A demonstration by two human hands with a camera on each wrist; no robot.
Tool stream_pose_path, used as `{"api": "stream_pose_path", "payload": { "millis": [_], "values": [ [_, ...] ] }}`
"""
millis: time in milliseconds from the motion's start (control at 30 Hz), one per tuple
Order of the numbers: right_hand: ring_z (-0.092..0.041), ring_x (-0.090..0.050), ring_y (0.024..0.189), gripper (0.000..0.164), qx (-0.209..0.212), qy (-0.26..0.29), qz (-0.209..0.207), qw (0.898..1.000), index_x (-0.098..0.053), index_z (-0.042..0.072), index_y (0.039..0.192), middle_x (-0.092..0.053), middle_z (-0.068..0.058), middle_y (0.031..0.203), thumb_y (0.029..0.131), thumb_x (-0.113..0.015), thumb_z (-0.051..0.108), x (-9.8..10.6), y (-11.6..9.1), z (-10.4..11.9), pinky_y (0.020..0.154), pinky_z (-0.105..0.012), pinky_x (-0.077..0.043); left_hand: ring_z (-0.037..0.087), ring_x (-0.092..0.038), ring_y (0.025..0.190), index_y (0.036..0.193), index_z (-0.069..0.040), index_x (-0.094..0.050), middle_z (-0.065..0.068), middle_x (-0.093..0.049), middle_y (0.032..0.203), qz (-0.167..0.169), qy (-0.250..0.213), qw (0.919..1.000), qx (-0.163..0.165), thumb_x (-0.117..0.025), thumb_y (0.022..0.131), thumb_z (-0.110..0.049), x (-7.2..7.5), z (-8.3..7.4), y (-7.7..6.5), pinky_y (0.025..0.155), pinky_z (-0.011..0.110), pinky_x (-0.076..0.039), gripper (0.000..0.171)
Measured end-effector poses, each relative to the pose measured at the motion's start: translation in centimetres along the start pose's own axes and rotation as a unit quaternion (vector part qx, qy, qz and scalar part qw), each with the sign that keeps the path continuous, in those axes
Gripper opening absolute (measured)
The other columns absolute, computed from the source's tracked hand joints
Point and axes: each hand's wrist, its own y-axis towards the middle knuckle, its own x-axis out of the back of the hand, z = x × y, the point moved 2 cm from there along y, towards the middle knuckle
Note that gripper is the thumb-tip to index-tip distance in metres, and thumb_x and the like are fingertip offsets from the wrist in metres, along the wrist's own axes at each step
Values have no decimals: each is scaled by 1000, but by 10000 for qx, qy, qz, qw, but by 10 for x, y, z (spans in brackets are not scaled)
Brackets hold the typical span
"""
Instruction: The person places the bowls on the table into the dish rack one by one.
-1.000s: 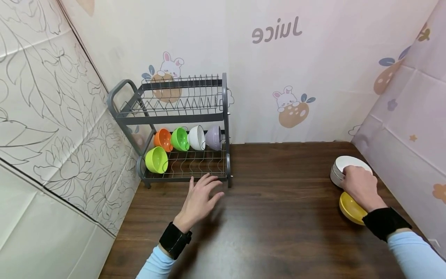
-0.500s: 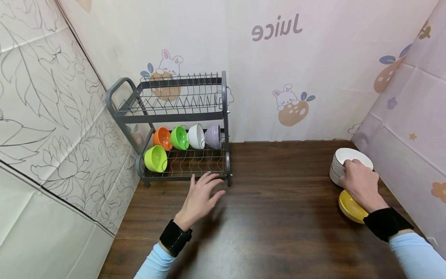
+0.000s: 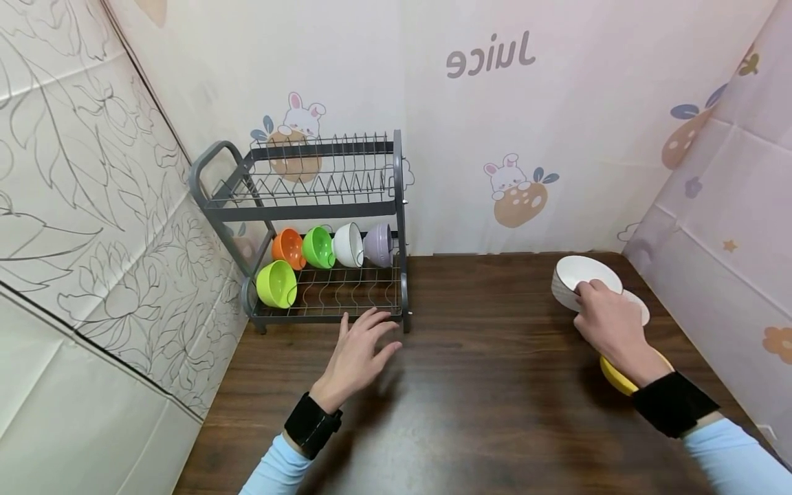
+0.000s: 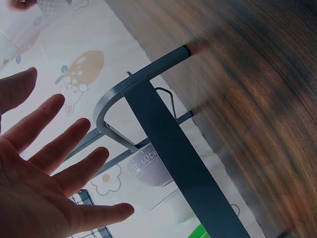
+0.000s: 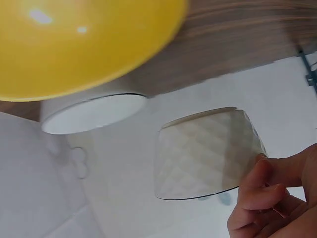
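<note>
My right hand (image 3: 609, 323) pinches the rim of a white bowl (image 3: 564, 289) with a textured outside. In the right wrist view this bowl (image 5: 205, 153) hangs apart from a second white bowl (image 5: 94, 114). That second bowl stands on the table, partly hidden behind my hand in the head view. A yellow bowl (image 3: 615, 377) sits below my right wrist, largely covered by it. My left hand (image 3: 355, 357) hovers over the table at the front of the dish rack (image 3: 303, 212), fingers spread and holding nothing.
On the rack's lower tier sit a lime bowl (image 3: 276, 284), an orange bowl (image 3: 288, 249), a green bowl (image 3: 318, 247), a white bowl (image 3: 348, 245) and a lilac bowl (image 3: 378, 245). Patterned wall coverings (image 3: 458, 172) border the brown table (image 3: 482, 385).
My right hand has lifted the upper white bowl off the stack and carried it left, exposing the lower one. My left hand has barely moved.
</note>
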Motion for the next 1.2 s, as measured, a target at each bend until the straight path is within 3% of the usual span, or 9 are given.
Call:
{"api": "stream_pose_path", "payload": {
  "millis": [567, 733, 967, 1200],
  "values": [
    [-28, -54, 55, 15, 1187, 288, -546, 9910, -63, 2, 87, -56, -9, 76, 76, -65, -9, 12, 0, 79, 37, -45, -38, 33, -45, 146, 129, -15, -74, 9, -62, 146, 11, -104, 9999, -28, -73, 101, -34, -2, -6, 3, 115, 80, -15, 34],
    [-29, -55, 55, 17, 1468, 373, -665, 9862, -63, 4, 87, -54, -6, 76, 77, -69, -8, 13, -2, 92, 37, -43, -38, 31, -45, 146, 129, -16, -74, 7, -63, 145, -22, -80, 10000, -36, -74, 101, -34, -2, -7, 3, 115, 79, -17, 33],
    [-28, -58, 58, 17, 1574, 408, -459, 9856, -65, 4, 89, -56, -5, 78, 79, -74, -6, 9, -5, 105, 38, -41, -40, 33, -49, 143, 126, -16, -75, 8, -65, 143, -183, -178, 9994, -232, -75, 100, -30, -1, -11, 3, 114, 79, -20, 29],
    [-26, -58, 59, 18, 1825, 488, -565, 9804, -64, 4, 89, -55, -5, 77, 77, -72, -7, 5, -4, 113, 38, -39, -40, 30, -53, 139, 125, -16, -75, 7, -66, 140, -430, -280, 9982, -324, -76, 100, -27, 4, -15, 6, 115, 76, -23, 27]
  ]
}}
